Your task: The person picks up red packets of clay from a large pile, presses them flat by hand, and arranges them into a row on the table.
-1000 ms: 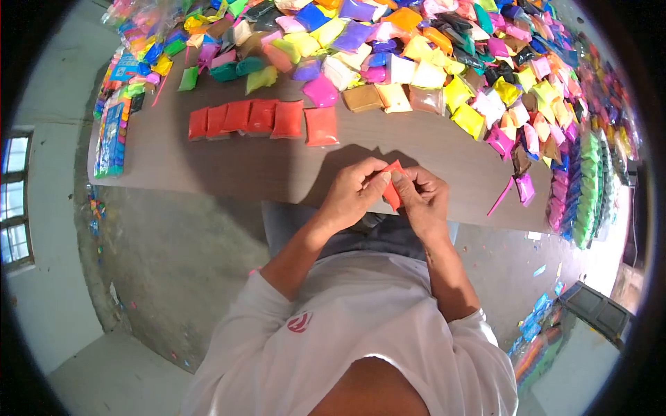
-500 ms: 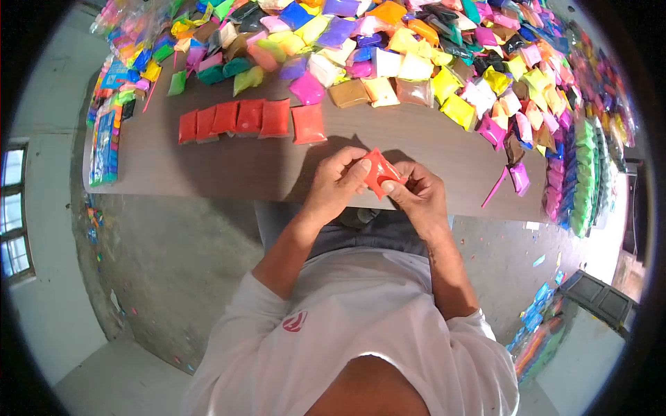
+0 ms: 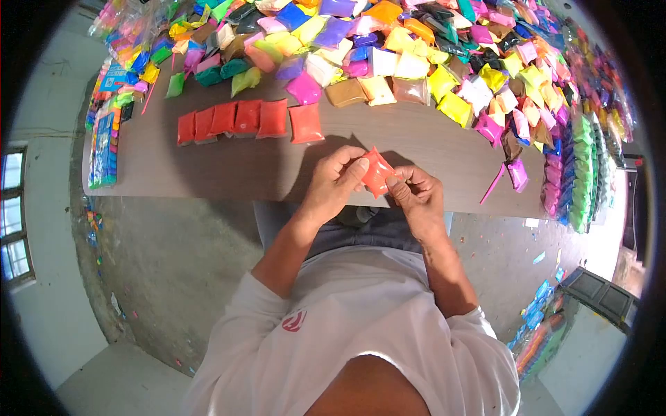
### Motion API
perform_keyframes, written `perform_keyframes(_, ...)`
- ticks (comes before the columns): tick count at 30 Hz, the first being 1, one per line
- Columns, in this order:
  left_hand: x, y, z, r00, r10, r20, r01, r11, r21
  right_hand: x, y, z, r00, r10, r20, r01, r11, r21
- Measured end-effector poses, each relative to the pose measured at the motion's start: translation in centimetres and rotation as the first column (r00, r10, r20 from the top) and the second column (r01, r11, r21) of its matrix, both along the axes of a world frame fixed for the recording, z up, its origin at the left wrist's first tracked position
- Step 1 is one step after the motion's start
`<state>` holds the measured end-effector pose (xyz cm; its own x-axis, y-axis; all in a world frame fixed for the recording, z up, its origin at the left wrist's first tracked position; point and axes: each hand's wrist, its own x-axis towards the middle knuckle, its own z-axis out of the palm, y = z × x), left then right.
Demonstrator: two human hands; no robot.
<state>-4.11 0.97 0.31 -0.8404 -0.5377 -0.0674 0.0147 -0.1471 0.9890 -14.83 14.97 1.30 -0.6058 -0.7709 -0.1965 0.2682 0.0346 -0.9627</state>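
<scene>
A small shiny red packet [image 3: 377, 173] in clear wrap is held above the near edge of the table. My left hand [image 3: 335, 182] pinches its left side between thumb and fingers. On its right, my right hand [image 3: 418, 195] grips the lower corner with thumb and forefinger. Beyond my hands lies a row of several similar red packets [image 3: 234, 118], side by side and partly overlapping. One more red packet [image 3: 306, 123] rests at the row's right end, slightly apart. What fills the packets cannot be made out exactly.
A large heap of many-coloured packets [image 3: 388, 62] covers the far side of the wooden table [image 3: 243, 166]. Strips of bagged packets [image 3: 583, 173] hang at the right edge. A clear pack of coloured packets [image 3: 104, 149] lies at the left edge. Purple packets [image 3: 517, 176] lie at right.
The red packet has turned a little between my hands and its face looks flatter. My right thumb and fingers have shifted slightly along its right corner.
</scene>
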Motion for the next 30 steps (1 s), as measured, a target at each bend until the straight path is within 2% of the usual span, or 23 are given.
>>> perform_keyframes(1, 0.0, 0.1, 0.1, 1.000, 0.005, -0.002, -0.005, 1.000, 0.001, 0.2, -0.1, 0.0, 0.998, -0.022, -0.055, 0.023, 1.000, 0.007)
perform_keyframes(5, 0.0, 0.0, -0.4, 0.999, 0.039, -0.010, -0.039, 0.999, 0.015, 0.0, -0.6, 0.5, 1.000, -0.016, -0.001, 0.016, 0.998, -0.059)
perform_keyframes(7, -0.1, 0.0, -0.2, 0.999, 0.033, -0.004, -0.033, 0.999, -0.003, -0.1, -0.9, 1.1, 0.999, 0.041, 0.027, -0.041, 0.999, -0.009)
perform_keyframes(11, 0.0, 0.0, 0.0, 0.999, 0.047, -0.002, -0.047, 0.999, -0.010, 0.4, -0.6, 0.0, 1.000, 0.020, -0.018, -0.019, 0.999, 0.037)
perform_keyframes(13, 0.1, -0.1, -0.1, 0.999, 0.051, -0.004, -0.051, 0.999, -0.004, 0.6, -0.6, -0.5, 0.997, 0.002, 0.080, -0.002, 1.000, 0.000)
perform_keyframes(17, 0.2, -0.2, -0.1, 0.999, 0.051, 0.000, -0.051, 0.998, 0.029, 0.6, -1.5, 1.6, 0.992, 0.001, 0.127, 0.012, 0.995, -0.102)
perform_keyframes(22, 0.1, 0.2, 0.1, 0.999, 0.036, 0.009, -0.036, 0.999, -0.027, 0.8, -1.6, 0.6, 0.999, -0.036, -0.039, 0.038, 0.997, 0.062)
perform_keyframes(23, 0.2, 0.1, 0.1, 0.999, 0.033, 0.017, -0.032, 0.998, -0.053, 0.9, -1.6, 0.4, 0.999, -0.033, -0.038, 0.036, 0.997, 0.061)
perform_keyframes(25, 0.2, 0.2, 0.1, 0.999, 0.044, 0.022, -0.043, 0.998, -0.041, 1.1, -1.6, 0.0, 0.982, -0.025, -0.189, 0.021, 0.999, -0.026)
perform_keyframes(26, 0.2, 0.2, 0.2, 0.998, 0.050, 0.023, -0.049, 0.998, -0.029, 1.1, -1.6, 0.1, 0.982, -0.023, -0.189, 0.018, 0.999, -0.027)
perform_keyframes(28, 0.2, 0.1, -0.2, 0.999, 0.050, 0.012, -0.049, 0.998, -0.044, 1.0, -1.6, 0.3, 0.998, -0.054, -0.034, 0.056, 0.997, 0.058)
perform_keyframes(30, 0.2, 0.0, -0.2, 0.999, 0.047, -0.002, -0.047, 0.997, -0.059, 1.1, -2.1, 0.5, 0.994, -0.072, -0.080, 0.072, 0.997, 0.005)
